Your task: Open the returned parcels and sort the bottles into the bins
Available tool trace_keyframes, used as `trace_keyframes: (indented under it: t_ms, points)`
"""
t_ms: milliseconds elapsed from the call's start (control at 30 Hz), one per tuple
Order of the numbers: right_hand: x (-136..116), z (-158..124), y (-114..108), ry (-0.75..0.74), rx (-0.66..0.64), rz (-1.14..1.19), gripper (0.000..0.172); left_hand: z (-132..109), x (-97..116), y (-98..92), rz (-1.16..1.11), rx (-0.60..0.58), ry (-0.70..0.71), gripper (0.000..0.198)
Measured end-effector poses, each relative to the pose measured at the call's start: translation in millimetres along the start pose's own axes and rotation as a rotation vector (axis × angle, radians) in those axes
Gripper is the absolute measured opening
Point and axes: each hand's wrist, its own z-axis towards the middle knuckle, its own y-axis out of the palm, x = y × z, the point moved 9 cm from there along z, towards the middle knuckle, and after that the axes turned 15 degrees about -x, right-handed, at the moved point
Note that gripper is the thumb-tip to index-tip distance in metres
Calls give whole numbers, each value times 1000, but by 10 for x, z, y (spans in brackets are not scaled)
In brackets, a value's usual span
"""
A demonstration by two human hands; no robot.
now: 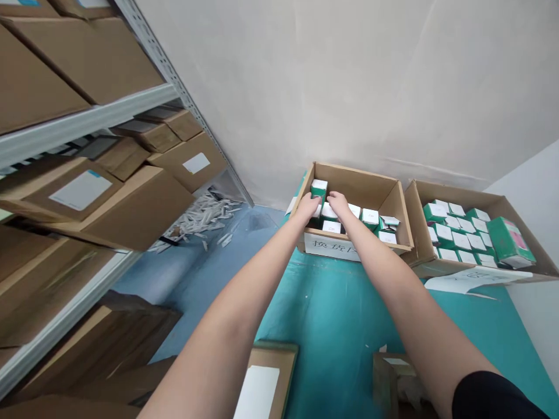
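Both my arms reach forward into an open cardboard box point(395, 201) standing on a teal surface. My left hand point(308, 205) curls over a small green and white carton point(319, 188) at the box's left inner wall. My right hand point(339, 203) lies beside it, fingers bent down onto the small cartons point(371, 217) that fill the box floor. What its fingers hold, if anything, is hidden. A white label with black writing point(332, 248) is on the box front.
A second open box point(502, 203) of green and white cartons stands to the right, with a larger green carton point(510, 240) inside. Metal shelving point(87, 116) with brown boxes fills the left. Loose white strips point(205, 215) lie on the floor. Two small boxes point(266, 378) sit near me.
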Motion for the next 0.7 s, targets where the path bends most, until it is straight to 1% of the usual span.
trace_keyframes:
  t_ms: [67,100,133,167,200,233,267,300,333,433,500,533,600,667,700]
  points:
    - [-101,-329,-170,-26,16,28,30,-291,155,50,18,-12,44,30]
    - [-157,-577,-275,-61,7,47,31,-501,263,77,24,-6,96,36]
    - [-222,-880,-375,-116,-32,53,32,-750,372,124,34,-11,153,40]
    - [-261,-1241,-510,-158,-52,48,33,-1033,463,192,46,-28,201,44]
    - [-267,-1652,-681,-178,-43,31,33,-1341,525,277,56,-49,236,46]
    - [-236,-2095,-876,-172,-15,13,34,-1663,547,377,65,-75,249,47]
    - [-170,-2560,-1091,-145,35,-3,34,-1987,522,493,63,-103,238,47]
    - [-75,-3037,-1314,-100,100,-17,35,-2307,448,625,49,-134,205,47]
    - [45,-3514,-1533,-42,173,-33,38,-2614,328,777,24,-172,150,47]
    - [484,-4875,-2142,158,435,-121,44,-3460,-208,1329,-85,-310,-80,54]
    - [797,-5641,-2450,244,607,-170,50,-3947,-579,1680,-139,-363,-219,62]
    - [974,-5962,-2560,284,675,-179,52,-4160,-739,1827,-150,-372,-273,66]
    - [1394,-6480,-2680,358,782,-104,61,-4527,-996,2078,-153,-386,-359,73]
    - [1857,-6809,-2641,400,825,63,76,-4810,-1179,2296,-152,-421,-442,76]
    - [2096,-6873,-2542,425,779,164,80,-4915,-1242,2396,-156,-441,-478,77]
